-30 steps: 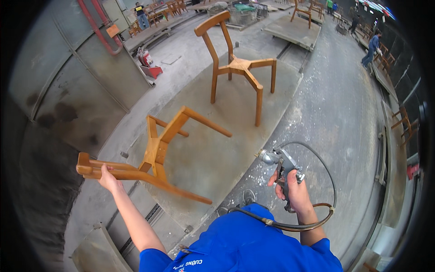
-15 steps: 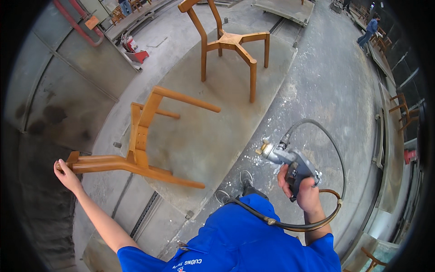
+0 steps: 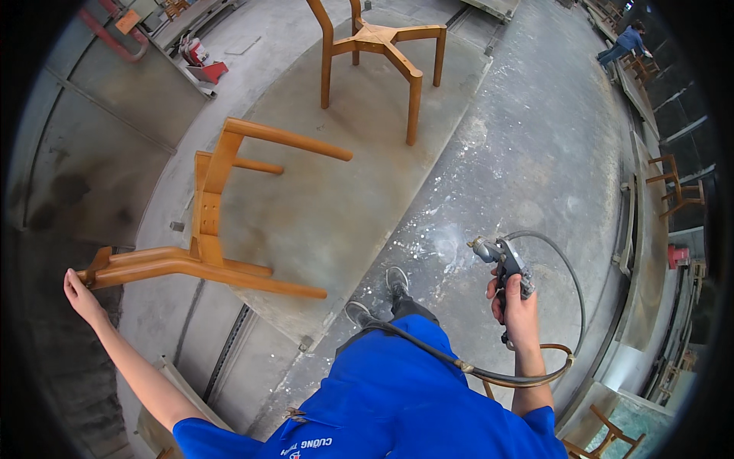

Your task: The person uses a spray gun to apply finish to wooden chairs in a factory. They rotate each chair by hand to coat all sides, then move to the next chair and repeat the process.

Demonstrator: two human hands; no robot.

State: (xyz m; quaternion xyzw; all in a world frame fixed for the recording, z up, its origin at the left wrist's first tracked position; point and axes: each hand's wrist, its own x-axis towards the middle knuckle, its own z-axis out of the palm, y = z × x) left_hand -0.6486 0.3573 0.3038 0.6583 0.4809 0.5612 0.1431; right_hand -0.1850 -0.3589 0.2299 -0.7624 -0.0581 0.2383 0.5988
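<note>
The left hand [image 3: 84, 298] is closed at the top end of the backrest of a wooden chair [image 3: 209, 218]; the exact finger grip is partly hidden. This chair is tipped over, and it lies to the right of this hand and forward of it. Its long axis goes from the left hand across to the right, with the legs pointing to the side of the right hand [image 3: 520, 314]. So the left hand is the nearer one and touches it, while the right hand is well apart. The right hand grips a spray gun [image 3: 511, 268], whose nozzle faces forward and left, and a hose [image 3: 572, 283] loops beside it. Farther forward, between the hands, a second chair [image 3: 380, 37] stands upright on the grey surface [image 3: 321, 214].
</note>
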